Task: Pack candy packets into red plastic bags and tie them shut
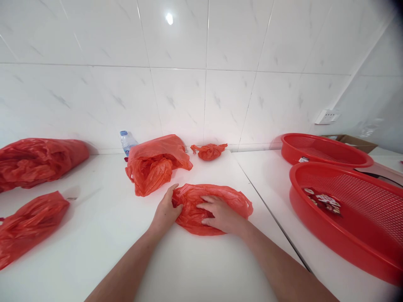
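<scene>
A crumpled red plastic bag (233,197) lies flattened on the white table in front of me, its loop handle at the right end. My left hand (166,209) rests against the bag's left edge, thumb and forefinger apart, with the thumb tip on the plastic; its other fingers are mostly hidden. On top of the bag lies my right hand (220,213), fingers spread and touching the creased film. Whatever is inside the bag cannot be made out. Just behind it sits a larger red bag (157,161) with its mouth facing me.
A small knotted red bag (210,152) and a water bottle (125,142) stand near the tiled wall. Two more red bags (47,157) lie at left. To the right are red plastic baskets (315,228); the nearer holds printed packets (325,201). A cardboard box (359,143) is behind.
</scene>
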`<state>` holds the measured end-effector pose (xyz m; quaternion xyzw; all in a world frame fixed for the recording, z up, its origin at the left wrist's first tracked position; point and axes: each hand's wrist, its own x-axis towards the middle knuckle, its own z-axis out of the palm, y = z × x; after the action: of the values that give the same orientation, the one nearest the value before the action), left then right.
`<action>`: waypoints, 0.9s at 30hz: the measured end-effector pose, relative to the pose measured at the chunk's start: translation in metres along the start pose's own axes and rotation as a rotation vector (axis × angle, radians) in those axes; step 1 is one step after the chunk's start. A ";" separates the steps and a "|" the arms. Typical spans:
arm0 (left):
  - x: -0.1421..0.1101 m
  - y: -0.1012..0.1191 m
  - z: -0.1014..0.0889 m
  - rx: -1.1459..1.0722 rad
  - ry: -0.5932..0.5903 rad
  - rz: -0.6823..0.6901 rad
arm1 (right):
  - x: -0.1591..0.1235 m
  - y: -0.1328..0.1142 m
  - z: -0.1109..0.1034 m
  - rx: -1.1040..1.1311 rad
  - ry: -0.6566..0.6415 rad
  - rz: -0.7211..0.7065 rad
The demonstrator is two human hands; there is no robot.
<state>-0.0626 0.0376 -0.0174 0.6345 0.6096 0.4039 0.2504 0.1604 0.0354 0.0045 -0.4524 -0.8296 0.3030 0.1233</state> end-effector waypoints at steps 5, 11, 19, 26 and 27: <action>0.000 0.000 0.000 0.006 -0.013 -0.007 | 0.001 0.001 0.000 -0.004 0.006 -0.004; 0.000 -0.001 0.000 0.018 -0.015 -0.003 | 0.001 0.003 0.001 -0.001 -0.007 0.011; 0.001 -0.001 0.000 0.032 -0.014 0.006 | 0.001 0.004 0.002 0.009 -0.008 0.003; 0.001 -0.001 0.000 0.033 -0.026 -0.009 | 0.002 0.005 0.003 0.003 -0.006 -0.001; 0.001 0.000 -0.001 0.034 -0.027 -0.013 | 0.003 0.006 0.003 0.001 -0.007 0.000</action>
<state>-0.0634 0.0390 -0.0172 0.6401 0.6169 0.3832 0.2507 0.1614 0.0388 -0.0013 -0.4511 -0.8300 0.3051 0.1206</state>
